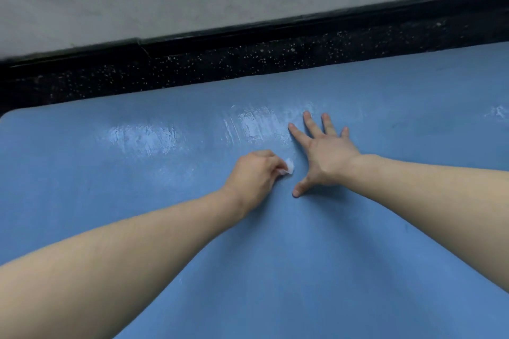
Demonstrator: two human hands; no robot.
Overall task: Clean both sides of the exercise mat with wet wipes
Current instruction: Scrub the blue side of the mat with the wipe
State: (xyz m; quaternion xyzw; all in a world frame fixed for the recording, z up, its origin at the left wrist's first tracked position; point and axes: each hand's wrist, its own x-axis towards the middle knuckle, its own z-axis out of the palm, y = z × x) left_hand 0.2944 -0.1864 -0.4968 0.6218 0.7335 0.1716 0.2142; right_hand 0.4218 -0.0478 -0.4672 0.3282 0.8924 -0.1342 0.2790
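**A:** Where's the mat from your hands?

**B:** The exercise mat [275, 270] lies flat under both your arms, its long axis running left to right across your view, its far edge along the dark speckled floor strip [220, 63]. Shiny wet streaks [256, 124] sit just beyond your fingertips.

**A:** Which hand does the wiping?

**B:** Your left hand [254, 176], curled round a bunched wet wipe [288, 168] and nearer the dull stretch toward you. Your right hand [325, 157] lies spread flat on the mat, fingers straight, just beside the wipe.

**A:** Anything hidden?

**B:** Most of the wipe, inside your fist. The mat's right end is cut off, and its underside can't be seen.
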